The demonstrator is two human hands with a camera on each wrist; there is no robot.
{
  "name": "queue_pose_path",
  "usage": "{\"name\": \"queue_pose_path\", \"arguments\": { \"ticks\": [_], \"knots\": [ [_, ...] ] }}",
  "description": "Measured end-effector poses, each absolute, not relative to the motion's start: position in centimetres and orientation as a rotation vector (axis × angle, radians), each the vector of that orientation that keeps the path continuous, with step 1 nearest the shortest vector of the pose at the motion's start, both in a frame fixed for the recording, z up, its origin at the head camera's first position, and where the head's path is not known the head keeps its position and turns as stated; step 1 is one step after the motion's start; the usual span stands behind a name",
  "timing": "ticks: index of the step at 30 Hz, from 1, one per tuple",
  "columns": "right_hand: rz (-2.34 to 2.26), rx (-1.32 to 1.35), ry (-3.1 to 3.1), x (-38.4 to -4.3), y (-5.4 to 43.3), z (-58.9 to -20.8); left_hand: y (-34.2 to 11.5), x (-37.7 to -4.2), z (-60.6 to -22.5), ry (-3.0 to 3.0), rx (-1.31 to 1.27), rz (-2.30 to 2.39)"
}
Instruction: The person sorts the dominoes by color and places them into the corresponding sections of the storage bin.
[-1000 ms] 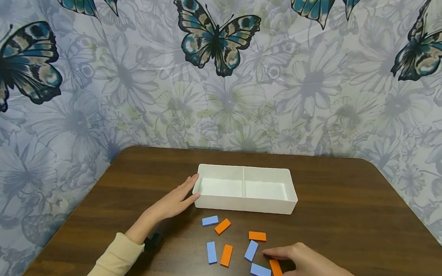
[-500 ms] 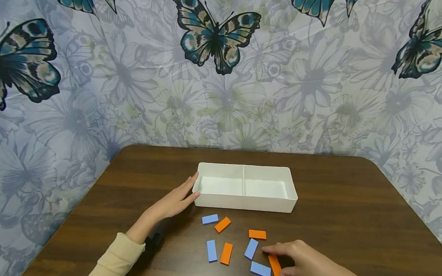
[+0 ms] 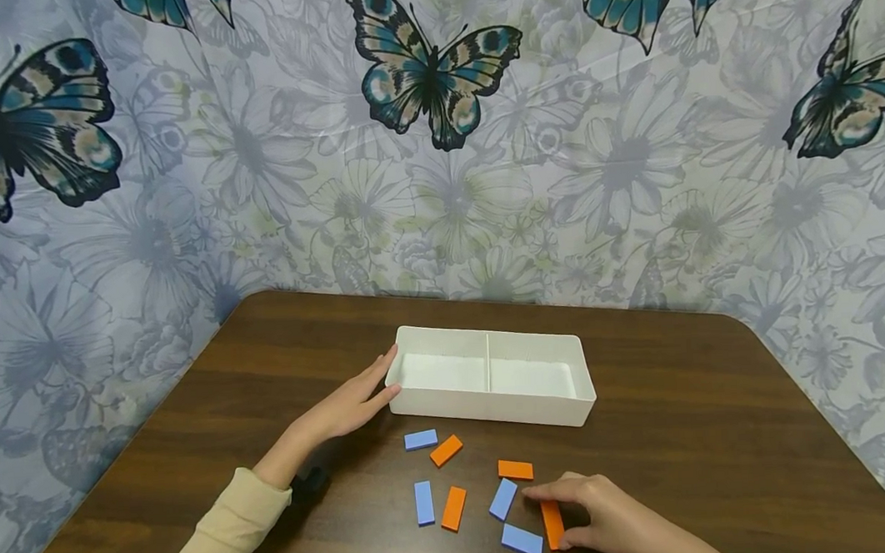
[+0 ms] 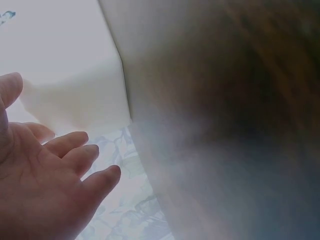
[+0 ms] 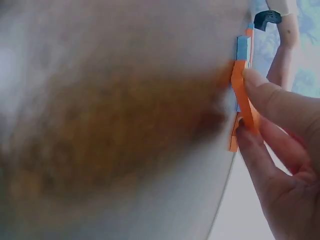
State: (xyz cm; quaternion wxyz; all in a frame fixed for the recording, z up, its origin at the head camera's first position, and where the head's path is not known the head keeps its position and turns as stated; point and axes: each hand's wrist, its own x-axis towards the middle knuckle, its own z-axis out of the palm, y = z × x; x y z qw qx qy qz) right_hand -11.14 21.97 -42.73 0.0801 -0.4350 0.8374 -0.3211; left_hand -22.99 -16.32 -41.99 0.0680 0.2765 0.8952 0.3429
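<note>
My right hand pinches an orange rectangular block at its two ends, thumb at the near end and fingers at the far one. In the right wrist view this orange block leans at a slant between thumb and fingertips. Just left of it lie a blue block and a second, tilted blue block. A white two-compartment box stands farther back. My left hand rests against the box's left end, its fingers extended; the left wrist view shows its palm beside the white wall.
Another orange block lies beyond the right hand's fingers. Left of it, several blue and orange blocks are scattered, among them an orange block and a blue block. The brown table ends at a butterfly-printed cloth.
My right hand and the orange block have shifted slightly away from me, and the fingers now cover the block's far end. The left hand and the box stay put.
</note>
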Motion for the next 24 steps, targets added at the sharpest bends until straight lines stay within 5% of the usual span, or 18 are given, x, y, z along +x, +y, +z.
{"name": "queue_pose_path", "arguments": {
  "ticks": [12, 24],
  "knots": [
    [-1.331, -1.237, 2.390, -12.4, 22.4, -43.3, -16.3, -22.9, -42.0, 2.672, 0.837, 1.061],
    [-1.569, -0.852, 2.218, -13.4, 22.4, -42.5, -16.3, -23.0, -42.0, 2.665, 0.844, 1.078]
  ]
}}
